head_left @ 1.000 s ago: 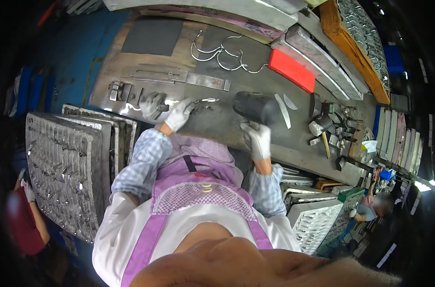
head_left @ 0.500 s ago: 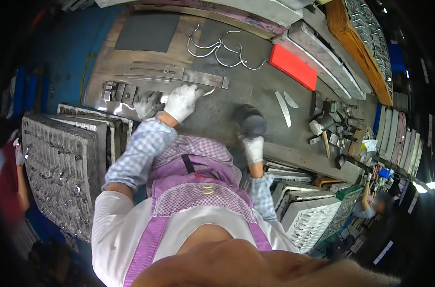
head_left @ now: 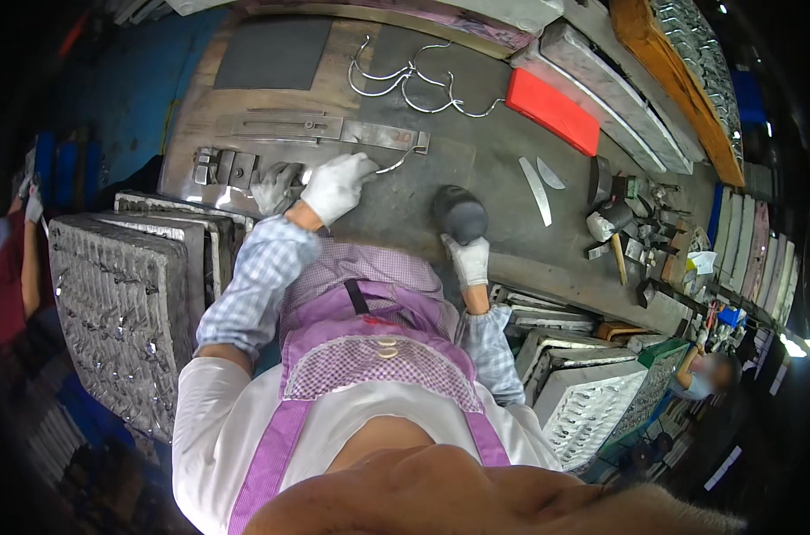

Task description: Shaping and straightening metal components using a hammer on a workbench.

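Desk (head_left: 512, 196), grey worn top. Long metal strip (head_left: 378, 135) flat on left half, roughly along far edge. Curved silver rods (head_left: 372, 94) toward far edge, middle. Red box (head_left: 554, 111) right of rods, near far edge. Black mallet (head_left: 460, 214) by near edge, middle; right hand (head_left: 468, 263), gloved, fingers clenched just below its head, handle hidden. Left hand (head_left: 336, 189), gloved, left of mallet; grey glove (head_left: 275, 189) just beside it, toward near left corner. Left fingers grasping thin curved metal piece (head_left: 396, 167), free end near strip's right end.
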`<state>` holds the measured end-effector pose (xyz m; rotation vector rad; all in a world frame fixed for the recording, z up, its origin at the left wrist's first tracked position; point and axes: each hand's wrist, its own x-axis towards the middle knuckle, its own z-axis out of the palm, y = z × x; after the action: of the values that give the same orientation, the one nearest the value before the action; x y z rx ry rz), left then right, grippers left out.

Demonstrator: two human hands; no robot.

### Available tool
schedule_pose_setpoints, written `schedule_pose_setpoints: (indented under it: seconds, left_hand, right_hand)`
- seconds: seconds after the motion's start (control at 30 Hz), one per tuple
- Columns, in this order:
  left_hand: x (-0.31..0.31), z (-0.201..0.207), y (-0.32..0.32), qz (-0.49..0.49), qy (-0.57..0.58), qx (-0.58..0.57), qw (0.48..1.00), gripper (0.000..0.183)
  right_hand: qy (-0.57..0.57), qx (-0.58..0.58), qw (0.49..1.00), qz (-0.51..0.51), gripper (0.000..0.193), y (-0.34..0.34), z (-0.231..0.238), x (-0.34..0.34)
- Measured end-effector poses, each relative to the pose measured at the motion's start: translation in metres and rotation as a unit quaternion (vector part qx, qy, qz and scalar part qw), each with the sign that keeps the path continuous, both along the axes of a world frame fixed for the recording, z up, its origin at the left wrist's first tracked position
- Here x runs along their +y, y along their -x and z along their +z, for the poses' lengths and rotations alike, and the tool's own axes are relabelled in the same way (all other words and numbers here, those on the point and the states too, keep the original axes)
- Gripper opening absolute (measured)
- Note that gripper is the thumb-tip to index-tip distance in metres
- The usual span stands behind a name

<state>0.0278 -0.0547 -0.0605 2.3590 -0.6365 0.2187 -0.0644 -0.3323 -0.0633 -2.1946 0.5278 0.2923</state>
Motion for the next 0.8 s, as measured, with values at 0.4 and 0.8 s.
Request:
schedule_pose_setpoints:
  seconds: [0.4, 0.8]
  left_hand:
    - [0.011, -0.01, 0.014, -0.002, 0.189, 0.184, 0.965, 0.016]
    - [-0.016, -0.015, -0.014, -0.037, -0.201, 0.027, 0.978, 0.018]
  right_hand:
    - [0.05, -0.25, 0.932, 0.257, 0.024, -0.034, 0.059, 0.018]
    - [-0.139, 0.039, 0.983, -0.116, 0.02, 0.012, -0.047, -0.014]
